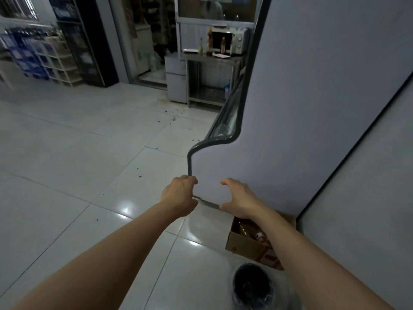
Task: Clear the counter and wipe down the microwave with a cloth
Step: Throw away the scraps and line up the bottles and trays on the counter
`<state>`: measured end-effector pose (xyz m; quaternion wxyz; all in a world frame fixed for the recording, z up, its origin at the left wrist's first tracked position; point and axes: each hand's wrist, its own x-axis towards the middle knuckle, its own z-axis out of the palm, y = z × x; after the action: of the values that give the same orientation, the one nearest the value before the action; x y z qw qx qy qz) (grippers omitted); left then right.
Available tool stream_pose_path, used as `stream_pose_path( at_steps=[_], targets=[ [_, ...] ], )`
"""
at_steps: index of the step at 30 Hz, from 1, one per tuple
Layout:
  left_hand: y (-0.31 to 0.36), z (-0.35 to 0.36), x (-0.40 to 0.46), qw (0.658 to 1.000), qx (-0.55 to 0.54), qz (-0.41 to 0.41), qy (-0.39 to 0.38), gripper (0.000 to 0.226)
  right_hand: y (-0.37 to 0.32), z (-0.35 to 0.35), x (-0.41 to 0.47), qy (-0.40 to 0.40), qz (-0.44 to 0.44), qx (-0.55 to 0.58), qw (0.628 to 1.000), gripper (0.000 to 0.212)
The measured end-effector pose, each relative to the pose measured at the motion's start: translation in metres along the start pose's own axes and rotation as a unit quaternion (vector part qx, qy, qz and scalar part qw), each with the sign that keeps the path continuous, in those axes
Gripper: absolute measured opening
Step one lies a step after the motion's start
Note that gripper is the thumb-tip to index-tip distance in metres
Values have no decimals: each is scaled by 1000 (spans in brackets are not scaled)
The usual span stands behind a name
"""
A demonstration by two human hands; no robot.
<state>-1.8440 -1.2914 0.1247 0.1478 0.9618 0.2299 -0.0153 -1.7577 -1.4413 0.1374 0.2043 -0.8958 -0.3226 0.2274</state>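
Far across the room a white microwave (pixel 232 42) stands with its door open on a steel counter (pixel 212 58). Several sauce bottles (pixel 210 44) stand in front of it, and a flat red and white packet (pixel 220 55) lies on the counter. My left hand (pixel 178 195) and my right hand (pixel 238 198) reach out side by side in front of me, low beside a large grey cabinet (pixel 312 108). Both have curled, spread fingers and hold nothing. No cloth is in sight.
An open cardboard box (pixel 248 247) with bottles inside sits on the floor under my right forearm. A black-lined bin (pixel 252 287) stands near my feet. A small white fridge (pixel 176 77) stands left of the counter. Shelves (pixel 55 59) line the far left. Crumbs dot the tiled floor (pixel 89 153).
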Motion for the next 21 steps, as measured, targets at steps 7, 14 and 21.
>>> stream_pose_path(
  at_steps=[7,14,21],
  targets=[
    [-72,-50,8,999,-11,-23,29,57,-84,3,41,17,-43,-12,999,75],
    [-177,-105,41,999,-8,-24,39,56,-186,19,104,39,-59,-38,997,79],
    [-271,-161,76,999,-11,-17,48,54,-277,28,163,53,-74,-53,994,77]
  ],
)
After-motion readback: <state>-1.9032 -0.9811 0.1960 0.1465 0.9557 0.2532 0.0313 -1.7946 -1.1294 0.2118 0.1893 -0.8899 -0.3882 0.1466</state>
